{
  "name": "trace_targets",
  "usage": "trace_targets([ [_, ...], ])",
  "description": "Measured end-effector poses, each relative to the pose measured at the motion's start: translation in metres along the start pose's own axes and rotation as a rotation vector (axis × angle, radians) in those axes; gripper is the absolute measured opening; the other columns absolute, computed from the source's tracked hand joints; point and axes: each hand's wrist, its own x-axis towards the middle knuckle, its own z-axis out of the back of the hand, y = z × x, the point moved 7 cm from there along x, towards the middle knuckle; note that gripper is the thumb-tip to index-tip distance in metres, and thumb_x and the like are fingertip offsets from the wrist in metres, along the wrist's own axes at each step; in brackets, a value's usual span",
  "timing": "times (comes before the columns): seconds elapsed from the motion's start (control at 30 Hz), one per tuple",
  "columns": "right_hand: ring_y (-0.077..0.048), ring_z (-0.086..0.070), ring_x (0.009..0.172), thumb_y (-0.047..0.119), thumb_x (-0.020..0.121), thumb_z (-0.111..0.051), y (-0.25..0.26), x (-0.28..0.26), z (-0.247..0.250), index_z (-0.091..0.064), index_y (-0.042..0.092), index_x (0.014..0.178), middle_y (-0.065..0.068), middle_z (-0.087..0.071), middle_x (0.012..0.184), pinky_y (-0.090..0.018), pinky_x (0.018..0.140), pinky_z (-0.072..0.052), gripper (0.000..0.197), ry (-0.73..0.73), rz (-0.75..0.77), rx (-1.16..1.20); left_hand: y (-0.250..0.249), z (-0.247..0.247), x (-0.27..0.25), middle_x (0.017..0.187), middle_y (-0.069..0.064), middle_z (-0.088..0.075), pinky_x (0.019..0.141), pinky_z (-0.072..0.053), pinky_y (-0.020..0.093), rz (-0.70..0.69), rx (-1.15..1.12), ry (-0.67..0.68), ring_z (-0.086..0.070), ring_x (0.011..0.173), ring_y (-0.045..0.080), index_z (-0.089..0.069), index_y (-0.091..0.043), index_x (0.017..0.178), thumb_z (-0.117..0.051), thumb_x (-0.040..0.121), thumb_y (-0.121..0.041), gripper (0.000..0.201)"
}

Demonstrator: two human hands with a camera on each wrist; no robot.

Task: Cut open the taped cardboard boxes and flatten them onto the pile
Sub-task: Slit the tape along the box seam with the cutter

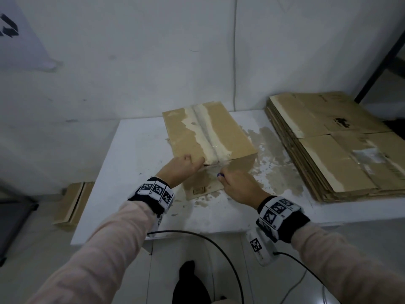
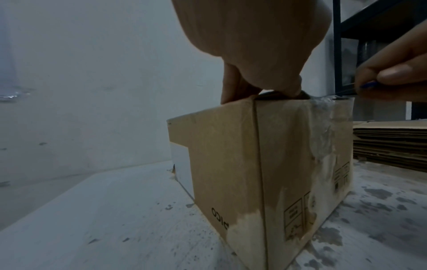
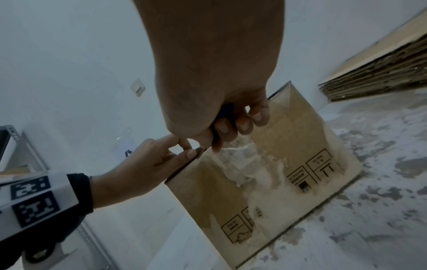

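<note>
Box (image 1: 208, 137) stands on the white surface (image 1: 131, 150), left of the pile (image 1: 333, 145). Left hand (image 1: 178, 167) pinches the near top flap edge; right hand (image 1: 238, 185) is curled round a blue-handled cutter (image 2: 368, 85) at the taped seam (image 1: 210, 139). Risk, as I judge it: the blade slips toward the left fingers (image 2: 231, 85) close by, or the light box skids if the pinch loosens.

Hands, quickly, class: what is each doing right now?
Left hand: fingers pinch the box flap edge.
Right hand: fingers curled round a blue-handled cutter.
</note>
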Motion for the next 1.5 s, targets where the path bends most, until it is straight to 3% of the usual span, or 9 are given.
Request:
trace_targets([
  [0.37, -0.023, -0.044, 0.064, 0.029, 0.103, -0.033, -0.005, -0.002, 0.005, -0.051, 0.009, 0.102, -0.004, -0.049, 0.078, -0.031, 0.049, -0.026, 0.028, -0.094, -0.042, -0.089, -0.004, 0.000, 0.000, 0.122, 0.028, -0.051, 0.068, -0.047, 0.036, 0.003, 0.043, 0.021, -0.055, 0.109, 0.034, -0.026, -0.005, 0.136, -0.028, 0.103, -0.005, 0.033],
  [0.6, -0.034, -0.060, 0.091, 0.027, 0.101, -0.037, 0.004, 0.010, 0.010, -0.055, 0.005, 0.105, -0.015, -0.064, 0.100, -0.035, 0.069, -0.040, 0.029, -0.136, -0.122, -0.047, -0.006, 0.002, -0.001, 0.123, 0.026, -0.051, 0.074, -0.049, 0.037, 0.010, 0.092, 0.036, -0.053, 0.113, 0.034, -0.028, -0.004, 0.134, -0.028, 0.101, -0.003, 0.033],
  [0.7, -0.033, -0.060, 0.096, 0.024, 0.098, -0.041, 0.006, 0.017, 0.015, -0.059, 0.004, 0.102, -0.015, -0.064, 0.101, -0.035, 0.073, -0.044, 0.027, -0.120, -0.188, 0.000, -0.005, 0.015, -0.006, 0.102, 0.026, -0.062, 0.057, -0.051, 0.032, 0.020, 0.028, -0.047, -0.065, 0.089, 0.033, -0.037, -0.003, 0.118, -0.056, 0.094, -0.008, 0.031],
  [0.8, -0.031, -0.060, 0.091, 0.019, 0.095, -0.044, 0.002, 0.015, 0.019, -0.061, 0.004, 0.094, -0.014, -0.063, 0.095, -0.033, 0.072, -0.046, 0.022, -0.071, -0.226, 0.023, -0.003, 0.015, -0.007, 0.063, 0.017, -0.063, 0.029, -0.036, 0.027, -0.017, 0.006, -0.139, -0.061, 0.047, 0.026, -0.039, -0.008, 0.091, -0.091, 0.056, -0.012, 0.063],
  [0.97, -0.030, -0.061, 0.085, 0.009, 0.092, -0.046, -0.007, 0.005, 0.027, -0.055, 0.006, 0.078, -0.009, -0.059, 0.084, -0.028, 0.061, -0.038, 0.017, -0.147, -0.253, -0.067, -0.006, 0.017, -0.005, 0.063, 0.019, -0.063, 0.030, -0.039, 0.028, -0.014, 0.030, -0.188, -0.063, 0.049, 0.029, -0.060, -0.005, 0.086, -0.092, 0.053, -0.008, 0.046],
  [1.07, -0.030, -0.060, 0.086, 0.011, 0.093, -0.046, -0.007, 0.012, 0.028, -0.061, 0.002, 0.089, -0.013, -0.062, 0.090, -0.029, 0.062, -0.039, 0.017, -0.180, -0.267, -0.023, -0.006, 0.017, -0.001, 0.066, 0.019, -0.065, 0.034, -0.042, 0.029, -0.013, 0.025, -0.202, -0.066, 0.057, 0.030, -0.055, -0.005, 0.093, -0.085, 0.066, -0.010, 0.040],
  [1.17, -0.030, -0.058, 0.086, 0.015, 0.094, -0.047, -0.007, 0.012, 0.031, -0.061, 0.001, 0.091, -0.012, -0.058, 0.086, -0.029, 0.064, -0.039, 0.020, -0.158, -0.278, -0.004, -0.008, 0.019, 0.003, 0.054, 0.018, -0.060, 0.029, -0.036, 0.026, -0.027, 0.009, -0.211, -0.062, 0.048, 0.030, -0.047, -0.006, 0.091, -0.093, 0.051, -0.009, 0.061],
  [1.37, -0.028, -0.060, 0.078, 0.004, 0.087, -0.048, -0.006, 0.008, 0.030, -0.042, 0.011, 0.061, -0.002, -0.046, 0.064, -0.025, 0.052, -0.032, 0.028, -0.181, -0.267, -0.166, -0.008, 0.017, 0.001, 0.058, 0.020, -0.060, 0.031, -0.038, 0.028, -0.041, -0.013, -0.277, -0.063, 0.053, 0.032, -0.041, -0.006, 0.094, -0.088, 0.059, -0.004, 0.059],
  [1.5, -0.029, -0.063, 0.087, 0.013, 0.090, -0.053, -0.001, 0.026, 0.034, -0.063, 0.002, 0.088, -0.013, -0.065, 0.090, -0.027, 0.061, -0.038, 0.015, -0.139, -0.256, -0.078, -0.009, 0.022, 0.000, 0.056, 0.021, -0.060, 0.030, -0.038, 0.027, -0.024, 0.005, -0.284, -0.062, 0.048, 0.031, -0.041, -0.005, 0.093, -0.091, 0.043, -0.001, 0.070],
])
